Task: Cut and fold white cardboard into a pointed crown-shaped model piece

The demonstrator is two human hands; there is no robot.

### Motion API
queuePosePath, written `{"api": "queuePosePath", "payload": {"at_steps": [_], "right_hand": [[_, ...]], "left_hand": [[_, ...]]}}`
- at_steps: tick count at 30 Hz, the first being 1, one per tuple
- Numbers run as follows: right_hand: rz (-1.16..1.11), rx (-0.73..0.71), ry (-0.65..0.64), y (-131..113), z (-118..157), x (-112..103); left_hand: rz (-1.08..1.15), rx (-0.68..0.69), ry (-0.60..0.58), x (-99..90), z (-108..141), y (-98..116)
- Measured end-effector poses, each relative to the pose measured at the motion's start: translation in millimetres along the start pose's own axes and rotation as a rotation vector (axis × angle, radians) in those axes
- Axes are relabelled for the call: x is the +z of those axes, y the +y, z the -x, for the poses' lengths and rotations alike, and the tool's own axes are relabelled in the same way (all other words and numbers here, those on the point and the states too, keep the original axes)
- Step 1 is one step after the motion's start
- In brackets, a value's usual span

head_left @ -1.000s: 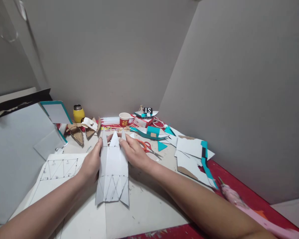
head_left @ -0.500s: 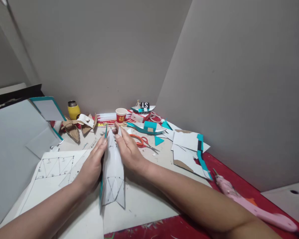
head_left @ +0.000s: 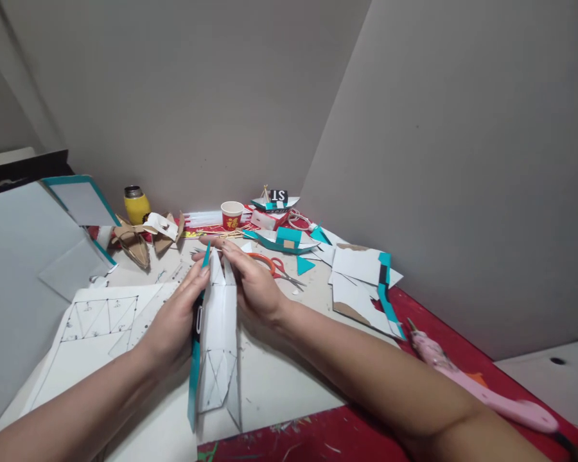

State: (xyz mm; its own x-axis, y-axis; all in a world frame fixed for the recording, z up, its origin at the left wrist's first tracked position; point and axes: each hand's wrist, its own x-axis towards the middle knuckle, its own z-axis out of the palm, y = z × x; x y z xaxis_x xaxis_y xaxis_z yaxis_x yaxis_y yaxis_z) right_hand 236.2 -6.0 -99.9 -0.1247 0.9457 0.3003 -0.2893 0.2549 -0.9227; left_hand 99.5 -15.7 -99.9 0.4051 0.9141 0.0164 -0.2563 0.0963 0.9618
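Observation:
Between my palms stands a folded cardboard piece (head_left: 218, 321), white inside with drawn lines and creases, teal and black outside. My left hand (head_left: 176, 324) presses its left wall, the thumb along the upper edge. My right hand (head_left: 255, 282) presses the right wall near the far end, its fingers reaching across behind the far tip. The near end juts toward me with its flaps slightly apart. Parts of both hands' fingers are hidden by the cardboard. Orange-handled scissors (head_left: 285, 274) lie just beyond my right hand, next to a teal cardboard triangle (head_left: 304, 265).
A teal-and-white cardboard boat (head_left: 282, 240), paper cup (head_left: 232, 215) and yellow bottle (head_left: 137, 206) stand at the back. White cardboard scraps (head_left: 356, 266) and a pink glue gun (head_left: 476, 384) lie right. A paper with a drawn pattern (head_left: 101, 317) lies left.
My right hand's fingers have stretched across the far end of the cardboard piece. Its walls have come closer together, and its near end sits a little lower in view.

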Motion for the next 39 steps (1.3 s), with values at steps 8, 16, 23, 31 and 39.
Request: {"api": "queuePosePath", "payload": {"at_steps": [8,16,23,31,39], "right_hand": [[-0.123,0.138,0.085,-7.4,-2.7,3.1],[-0.203,0.179,0.03,-7.6,-2.0,0.2],[-0.182,0.15,0.054,-6.1,-0.8,2.6],[-0.223,0.149,0.059,-0.5,-3.1,1.1],[-0.274,0.164,0.079,-0.3,-3.3,3.1]], "left_hand": [[0.386,-0.275,0.026,15.4,1.9,20.4],[0.378,-0.393,-0.04,10.3,1.9,16.9],[0.379,-0.433,-0.066,8.9,1.9,17.8],[0.428,-0.489,-0.021,9.4,2.5,18.2],[0.355,-0.519,-0.055,2.3,3.4,17.8]]}}
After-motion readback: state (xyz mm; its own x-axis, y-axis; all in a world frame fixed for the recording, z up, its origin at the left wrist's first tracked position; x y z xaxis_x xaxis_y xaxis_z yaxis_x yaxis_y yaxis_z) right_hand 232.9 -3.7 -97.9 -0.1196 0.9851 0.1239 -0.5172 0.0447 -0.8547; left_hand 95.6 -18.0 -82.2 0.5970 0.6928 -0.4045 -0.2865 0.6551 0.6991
